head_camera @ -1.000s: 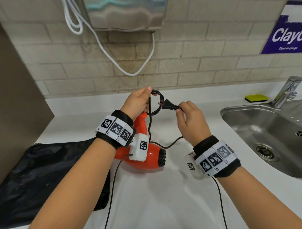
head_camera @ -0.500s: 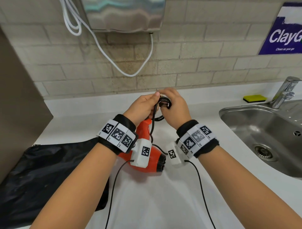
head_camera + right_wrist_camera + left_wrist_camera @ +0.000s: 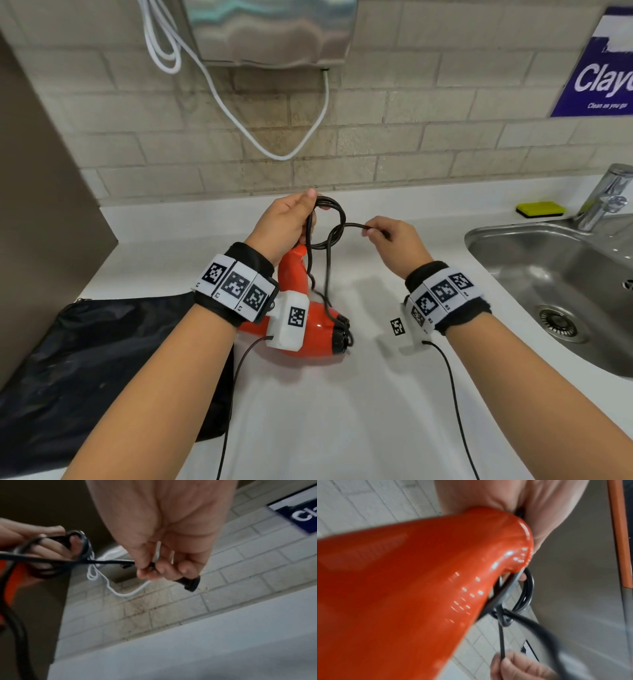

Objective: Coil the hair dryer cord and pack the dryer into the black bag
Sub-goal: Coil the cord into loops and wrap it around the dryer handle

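My left hand: fingers grip the coiled black cord and the glossy orange hair dryer handle, above the white counter.
My right hand: fingers pinch the cord's plug end.
Black fabric bag: flat on the counter, left of the dryer.

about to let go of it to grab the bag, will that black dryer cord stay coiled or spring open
Likely springs open: the cord holds rounded, fairly stiff loops only where the left hand grips them. The plug end pinched by the right hand probably adds pull. The glossy orange dryer looks slippery, so it may slide.
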